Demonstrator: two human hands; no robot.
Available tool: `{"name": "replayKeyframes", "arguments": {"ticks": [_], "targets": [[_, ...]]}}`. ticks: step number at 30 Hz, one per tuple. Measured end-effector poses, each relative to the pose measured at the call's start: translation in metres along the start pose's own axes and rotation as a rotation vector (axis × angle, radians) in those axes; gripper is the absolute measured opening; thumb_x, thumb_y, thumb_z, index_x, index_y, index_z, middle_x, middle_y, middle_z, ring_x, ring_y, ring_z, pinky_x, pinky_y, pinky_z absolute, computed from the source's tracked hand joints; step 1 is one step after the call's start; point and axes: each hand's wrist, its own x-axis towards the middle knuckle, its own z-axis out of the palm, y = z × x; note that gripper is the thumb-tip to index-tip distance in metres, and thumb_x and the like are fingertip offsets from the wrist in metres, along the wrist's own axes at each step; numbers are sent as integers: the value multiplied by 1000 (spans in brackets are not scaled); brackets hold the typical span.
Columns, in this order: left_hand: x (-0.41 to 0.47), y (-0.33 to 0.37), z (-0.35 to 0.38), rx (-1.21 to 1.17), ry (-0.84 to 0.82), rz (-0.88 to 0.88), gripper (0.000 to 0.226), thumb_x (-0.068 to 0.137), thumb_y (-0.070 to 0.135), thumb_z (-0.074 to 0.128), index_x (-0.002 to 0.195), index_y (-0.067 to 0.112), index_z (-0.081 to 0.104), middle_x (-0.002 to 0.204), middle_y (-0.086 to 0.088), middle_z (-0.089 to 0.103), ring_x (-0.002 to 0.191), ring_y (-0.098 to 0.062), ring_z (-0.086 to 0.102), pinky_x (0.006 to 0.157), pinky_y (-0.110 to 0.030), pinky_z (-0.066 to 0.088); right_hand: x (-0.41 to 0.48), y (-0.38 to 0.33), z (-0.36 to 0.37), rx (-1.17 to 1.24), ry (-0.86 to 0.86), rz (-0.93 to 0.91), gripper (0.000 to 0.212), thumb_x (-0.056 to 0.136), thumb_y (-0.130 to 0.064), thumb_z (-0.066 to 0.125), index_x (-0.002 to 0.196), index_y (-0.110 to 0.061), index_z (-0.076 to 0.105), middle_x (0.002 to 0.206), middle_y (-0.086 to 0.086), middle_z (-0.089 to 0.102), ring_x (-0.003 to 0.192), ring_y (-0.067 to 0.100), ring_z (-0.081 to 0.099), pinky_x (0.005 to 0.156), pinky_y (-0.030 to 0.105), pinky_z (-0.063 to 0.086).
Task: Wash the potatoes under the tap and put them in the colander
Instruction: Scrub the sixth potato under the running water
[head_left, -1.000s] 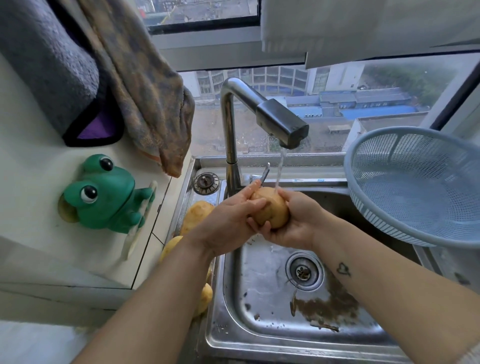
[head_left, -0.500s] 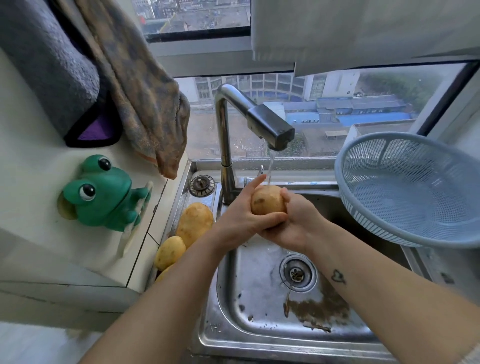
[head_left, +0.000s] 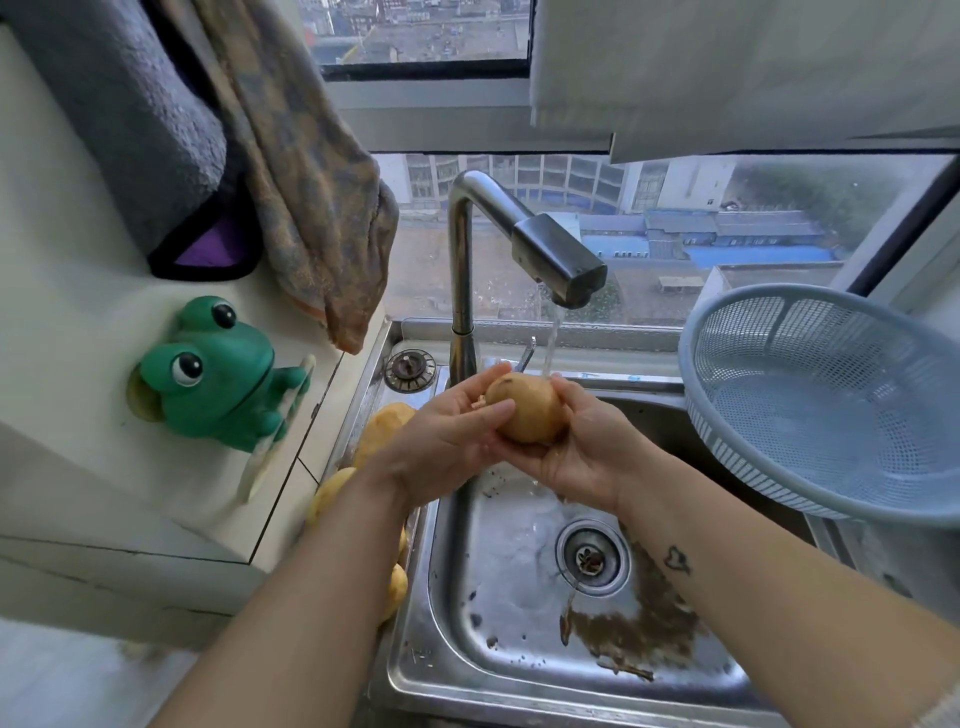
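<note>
Potato (head_left: 529, 411) cupped between left hand (head_left: 445, 439), right hand (head_left: 584, 449).

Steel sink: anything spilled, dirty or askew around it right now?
A brown gritty patch lies on the stainless steel sink floor beside the round drain, likely rinsed-off dirt. The pale blue plastic colander sits tilted at the sink's right.

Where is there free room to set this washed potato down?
The pale blue plastic mesh colander, right of the stainless steel sink, holds nothing. The sink floor around the drain is bare but dirty. The left ledge is crowded with yellow potatoes.
</note>
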Motion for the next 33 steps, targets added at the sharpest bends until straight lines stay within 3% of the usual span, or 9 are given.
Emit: {"name": "replayKeyframes", "arguments": {"ticks": [4, 9, 12, 16, 19, 24, 27, 31, 33], "targets": [[16, -23, 24, -74, 170, 169, 46, 78, 12, 67, 122, 17, 53, 114, -14, 62, 97, -23, 67, 79, -30, 58, 10, 7, -11, -104, 129, -266, 49, 96, -34, 56, 136, -10, 40, 130, 27, 51, 100, 39, 63, 59, 49, 59], [28, -41, 46, 202, 545, 307, 36, 69, 43, 70, 103, 32, 63, 110, -8, 66, 100, -20, 67, 81, -30, 57, 2, 9, -13, -123, 201, -418, 53, 91, -22, 63, 132, -18, 29, 121, 18, 49, 103, 38, 62, 62, 45, 59], [36, -36, 52, -58, 707, 214, 23, 89, 44, 60, 97, 24, 67, 108, -14, 68, 95, -27, 66, 83, -44, 57, -4, 7, -19, -314, 145, -458, 51, 88, -19, 66, 123, -24, 30, 119, 13, 49, 102, 33, 63, 66, 39, 61], [31, -28, 37, -297, 596, -120, 27, 98, 38, 44, 99, 20, 64, 95, -11, 66, 83, -26, 64, 68, -41, 53, -12, -8, -45, -953, 75, -511, 68, 72, -30, 82, 127, -28, 42, 119, 8, 54, 104, 23, 63, 87, 37, 57], [15, -33, 24, -371, 447, -356, 41, 95, 41, 48, 115, 8, 60, 104, -19, 63, 91, -32, 63, 70, -46, 57, -16, -18, -52, -1282, -44, -545, 65, 70, -13, 86, 123, -29, 51, 112, 0, 59, 103, 19, 62, 89, 33, 55], [1, -42, 19, -388, 498, -272, 41, 98, 35, 50, 123, 2, 52, 113, -24, 58, 92, -32, 61, 56, -36, 58, -12, -11, -55, -1501, -88, -521, 64, 72, -18, 84, 124, -32, 49, 113, -12, 57, 103, 8, 60, 90, 26, 52], [-6, -45, 17, -208, 517, -234, 37, 102, 35, 41, 121, 7, 55, 124, -24, 57, 106, -34, 60, 65, -40, 58, -13, -5, -53, -1525, -76, -455, 65, 72, -31, 84, 128, -34, 50, 110, -13, 61, 98, 5, 63, 87, 24, 54], [-28, -47, 18, -78, 424, -218, 34, 103, 35, 38, 123, 17, 60, 131, -19, 50, 117, -33, 56, 80, -47, 58, -18, -10, -54, -1606, -79, -308, 53, 67, -40, 86, 113, -29, 62, 99, -7, 71, 90, 6, 67, 85, 26, 55], [-38, -53, 18, 220, 373, -285, 34, 103, 40, 39, 129, 24, 53, 136, -10, 47, 119, -26, 52, 91, -50, 54, -17, -6, -58, -1661, -74, -166, 42, 70, -45, 82, 104, -26, 66, 92, -6, 72, 86, 11, 68, 83, 28, 56]]}}
